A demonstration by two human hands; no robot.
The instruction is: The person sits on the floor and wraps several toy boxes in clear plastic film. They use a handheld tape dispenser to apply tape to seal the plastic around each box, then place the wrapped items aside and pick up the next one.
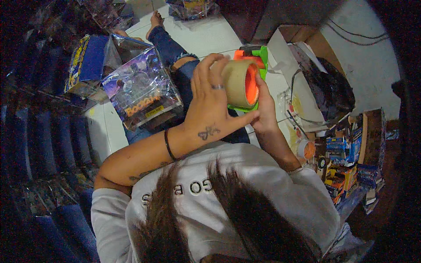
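A wide roll of tan packing tape (234,83) with an orange core sits in a green and orange tape dispenser (263,55), held up before my chest. My left hand (206,94) curves round the near left side of the roll, thumb stretched beneath it toward the other hand. From the right, my right hand (266,107) grips the dispenser, its fingers partly hidden behind the roll. Left of my hands, a purple picture box (142,90) in shiny clear plastic rests tilted by my legs. A blue and yellow box (87,63) stands just beyond it.
An open carton (274,46) at the right holds a black plastic bag (335,87). Nearer, there are several small colourful boxes (344,151) in a pile and a white roll with an orange inside (307,149). Dark rows of packages (39,144) line the left side.
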